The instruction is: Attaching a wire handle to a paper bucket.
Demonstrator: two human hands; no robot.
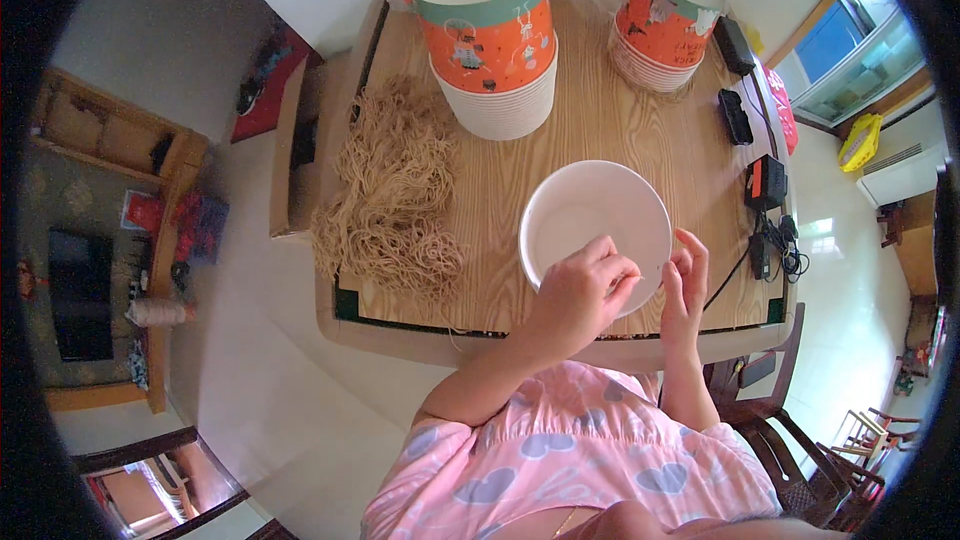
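Observation:
A white round paper bucket (575,225) stands at the table's near side, its open top facing up and its inside bare. Over its near rim reaches my left hand (590,290), thumb and fingertips pinched together; a tiny pale bit shows at the tips, too small to name. My right hand (685,290) is at the bucket's right rim, fingers bent and thumb close to a small dark spot on the wall. What those fingers pinch, if anything, cannot be made out. A tangled heap of tan cord (395,190) lies to the left.
Nested orange, green and white buckets (490,50) stand upside down at the back, with a smaller stack (665,25) to their right. Along the right edge lie a black tray-like piece (735,117), an orange-black box (765,182) and coiled black cable (785,245). A wooden chair (790,430) stands close by.

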